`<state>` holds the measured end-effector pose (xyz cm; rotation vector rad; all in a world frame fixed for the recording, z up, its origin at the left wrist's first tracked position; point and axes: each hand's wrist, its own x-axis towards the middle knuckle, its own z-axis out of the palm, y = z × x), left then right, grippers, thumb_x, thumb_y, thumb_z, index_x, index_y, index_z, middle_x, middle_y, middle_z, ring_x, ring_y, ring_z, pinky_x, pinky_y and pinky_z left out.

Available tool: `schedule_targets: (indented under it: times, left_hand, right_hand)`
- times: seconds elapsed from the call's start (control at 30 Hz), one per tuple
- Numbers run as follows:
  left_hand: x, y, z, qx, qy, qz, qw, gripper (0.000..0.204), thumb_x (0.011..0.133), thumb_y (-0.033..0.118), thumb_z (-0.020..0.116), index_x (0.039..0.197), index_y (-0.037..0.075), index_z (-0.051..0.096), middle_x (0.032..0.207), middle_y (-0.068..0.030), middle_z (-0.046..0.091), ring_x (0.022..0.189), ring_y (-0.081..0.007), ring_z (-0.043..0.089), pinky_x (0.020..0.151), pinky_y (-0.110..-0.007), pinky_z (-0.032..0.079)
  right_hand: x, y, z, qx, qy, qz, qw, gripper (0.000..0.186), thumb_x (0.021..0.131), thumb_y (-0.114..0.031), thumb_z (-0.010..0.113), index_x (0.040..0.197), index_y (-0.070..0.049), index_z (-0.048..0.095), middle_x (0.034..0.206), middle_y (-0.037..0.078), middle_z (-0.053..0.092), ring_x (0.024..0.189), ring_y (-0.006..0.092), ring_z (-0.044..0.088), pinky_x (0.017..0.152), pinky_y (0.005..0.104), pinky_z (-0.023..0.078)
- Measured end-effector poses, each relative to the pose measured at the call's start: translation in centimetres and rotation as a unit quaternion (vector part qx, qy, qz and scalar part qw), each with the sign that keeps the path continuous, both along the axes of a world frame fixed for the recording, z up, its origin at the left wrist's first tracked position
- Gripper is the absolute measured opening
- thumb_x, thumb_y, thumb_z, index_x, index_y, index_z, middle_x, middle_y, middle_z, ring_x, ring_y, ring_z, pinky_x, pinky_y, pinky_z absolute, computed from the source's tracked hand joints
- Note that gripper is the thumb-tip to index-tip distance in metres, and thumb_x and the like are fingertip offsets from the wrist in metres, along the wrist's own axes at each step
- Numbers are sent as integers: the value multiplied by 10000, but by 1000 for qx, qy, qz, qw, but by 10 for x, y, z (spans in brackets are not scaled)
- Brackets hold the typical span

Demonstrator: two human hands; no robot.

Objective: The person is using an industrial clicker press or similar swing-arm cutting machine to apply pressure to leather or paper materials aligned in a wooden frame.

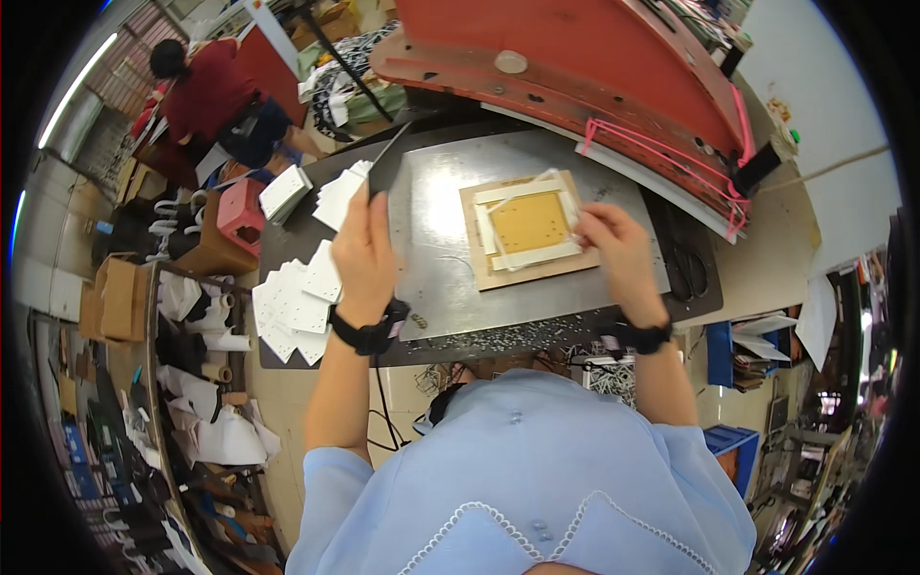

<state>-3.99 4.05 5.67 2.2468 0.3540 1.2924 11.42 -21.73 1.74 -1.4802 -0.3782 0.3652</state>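
Observation:
My left hand (367, 254) is raised over the table's left part, fingers pressed together and pointing away from me. Its fingertips overlap a fan of white punched sheet pieces (339, 199), and a thin grey pointed sliver (391, 146) shows just beyond them. What the fingers grip is hidden. My right hand (613, 240) pinches the right side of a loose white strip frame (527, 259). This frame lies askew over a yellow cutting die (530, 222) with small dark points, set on a brown board (498, 280).
The board lies on a metal plate (431, 307) on a dark table. More white pieces (292, 302) spread at left, beside a small stack (285, 192). A red press (565, 57) overhangs the far side. Black scissors (688, 271) lie right. A person (216, 96) stands far left.

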Motion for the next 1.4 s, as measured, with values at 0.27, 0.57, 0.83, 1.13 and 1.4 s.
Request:
schedule_targets:
  times: [0.27,0.57,0.83,1.13,1.4]
  left_hand:
    - [-107,106,-48,132,353,109,920,314,932,222,632,1165,12,629,1209,-195,637,1143,-364,582,961,-424,460]
    - [-17,161,-87,93,373,74,920,390,839,273,732,1104,24,592,1205,-208,623,1090,-373,595,887,-450,482]
    - [-16,168,-75,108,303,132,938,217,985,219,518,1122,88,623,831,-224,676,761,-421,654,660,-505,501]
    - [-28,-31,-13,338,119,-136,924,343,817,36,645,1159,39,675,1173,-124,690,1059,-273,685,777,-323,572]
    - [-19,-69,-37,59,248,-240,937,359,897,140,666,1230,24,599,1365,-180,541,1243,-359,536,998,-411,467]
  right_hand:
    - [-4,-185,50,-325,-3,106,940,179,902,-133,644,925,38,688,761,51,677,694,102,609,648,247,474]
    - [-31,-178,46,-407,-162,14,899,230,910,-151,628,1048,29,665,914,134,682,822,208,649,736,312,494]
    - [-40,-98,37,-331,-153,139,921,231,916,-155,644,1073,12,672,920,137,704,793,197,664,725,297,502]
    - [-48,-9,33,-10,161,219,962,269,990,-221,583,1150,-17,653,862,43,675,721,69,613,597,202,488]
    - [-9,-28,-10,-135,63,136,979,263,962,-213,632,1078,23,640,774,6,645,606,50,581,514,192,457]
